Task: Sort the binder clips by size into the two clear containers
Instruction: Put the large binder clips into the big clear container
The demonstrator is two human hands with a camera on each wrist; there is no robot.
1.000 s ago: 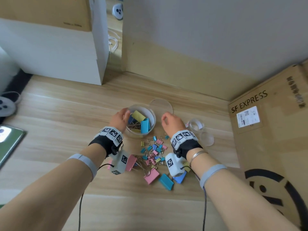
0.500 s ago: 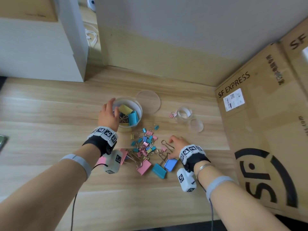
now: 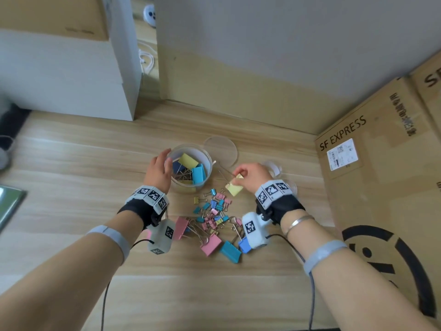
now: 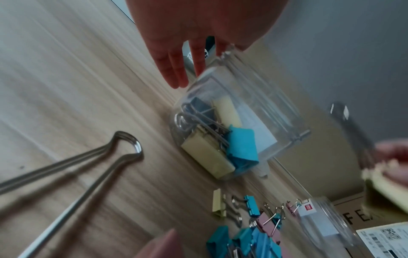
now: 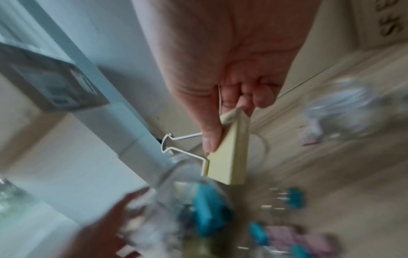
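Note:
A large clear container (image 3: 208, 156) holds yellow, blue and teal large clips. My left hand (image 3: 158, 172) rests against its left wall with fingers straight (image 4: 174, 69), holding nothing. Just right of the container, above the floor, my right hand (image 3: 249, 175) pinches a large yellow binder clip (image 3: 235, 189) by its body (image 5: 229, 157), wire handles pointing at the container. The small clear container (image 3: 274, 166) stands behind the right hand, partly hidden. A mixed pile of small clips (image 3: 214, 211) and large pink, teal and blue clips (image 3: 211, 244) lies between my wrists.
A round clear lid (image 3: 223, 151) lies behind the large container. A cardboard box marked SF EXPRESS (image 3: 381, 182) closes off the right side. A white cabinet (image 3: 71, 75) stands at the back left, and a phone (image 3: 9, 206) lies at the left edge.
My right hand came down to the front of the pile, took hold of a large yellow clip and rose with it toward the large container. The left hand stayed at the container.

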